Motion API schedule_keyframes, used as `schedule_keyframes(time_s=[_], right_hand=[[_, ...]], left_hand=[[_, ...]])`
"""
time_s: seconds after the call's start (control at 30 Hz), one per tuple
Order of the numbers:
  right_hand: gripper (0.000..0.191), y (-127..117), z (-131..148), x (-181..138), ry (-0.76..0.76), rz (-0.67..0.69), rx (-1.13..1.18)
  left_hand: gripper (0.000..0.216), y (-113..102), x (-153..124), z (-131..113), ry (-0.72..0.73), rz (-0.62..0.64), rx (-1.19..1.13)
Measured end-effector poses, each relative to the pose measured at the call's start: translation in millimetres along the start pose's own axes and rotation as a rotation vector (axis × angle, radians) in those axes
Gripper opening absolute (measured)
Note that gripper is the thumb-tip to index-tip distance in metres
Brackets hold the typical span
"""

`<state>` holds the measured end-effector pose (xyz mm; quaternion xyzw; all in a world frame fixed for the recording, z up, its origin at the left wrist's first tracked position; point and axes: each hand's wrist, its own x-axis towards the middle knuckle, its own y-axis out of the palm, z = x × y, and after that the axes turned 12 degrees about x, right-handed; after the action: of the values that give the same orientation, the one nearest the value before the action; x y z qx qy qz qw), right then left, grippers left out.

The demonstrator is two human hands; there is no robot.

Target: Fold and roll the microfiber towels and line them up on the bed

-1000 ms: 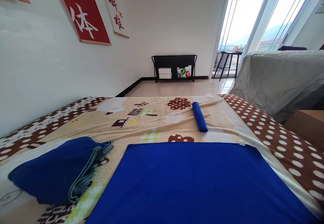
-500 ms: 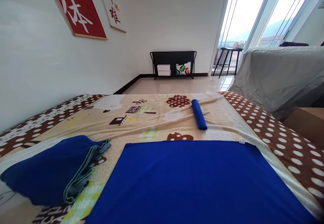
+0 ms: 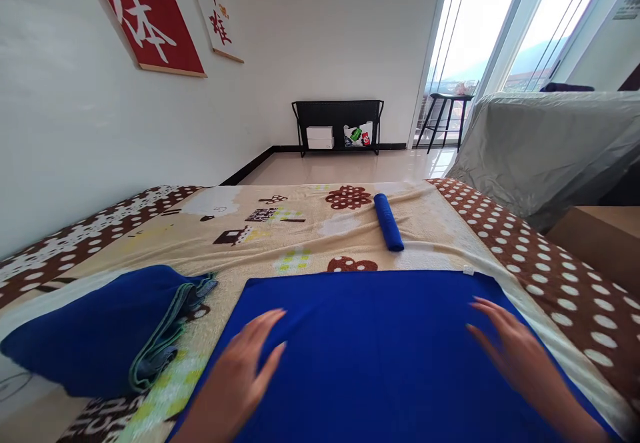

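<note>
A blue cloth [image 3: 370, 356] lies spread flat before me, with a small white tag at its far right edge. Over its left side is my left hand [image 3: 245, 363], thumb apart from the fingers and nothing held. My right hand [image 3: 515, 346] is over the cloth's right side, its fingers likewise stretched out and thumb apart. Whether either hand touches the cloth I cannot tell. Beyond the far edge lies a rolled blue cloth [image 3: 389, 223]. At the left sits a heap of folded blue cloths [image 3: 95, 333] with green-stitched edges.
Everything lies on a patterned blanket [image 3: 280, 249] with brown, white-dotted borders. A white wall runs along the left. A black rack [image 3: 337, 123] stands on the floor beyond. To the right are a cardboard box [image 3: 600, 236], a plastic-covered piece of furniture [image 3: 555, 143] and a black stool [image 3: 445, 113].
Both my hands have come into view from below, over the spread cloth. The view has shifted slightly to the right. The cloths look unmoved.
</note>
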<state>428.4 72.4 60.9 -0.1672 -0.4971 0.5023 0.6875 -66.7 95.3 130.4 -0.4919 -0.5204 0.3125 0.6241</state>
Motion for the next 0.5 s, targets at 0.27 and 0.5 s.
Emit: schedule_keyframes(time_s=[0.27,0.5], right_hand=[[0.046,164.2,84.4,93.2,-0.194,0.336,0.246],[0.052,139.5,18.2,73.9,-0.18,0.433,0.208]], left_hand=[[0.055,111.0,117.0,-147.6,0.16,0.185,-0.031],[0.054,146.5,95.5,-73.4,0.15,0.198,0.016]])
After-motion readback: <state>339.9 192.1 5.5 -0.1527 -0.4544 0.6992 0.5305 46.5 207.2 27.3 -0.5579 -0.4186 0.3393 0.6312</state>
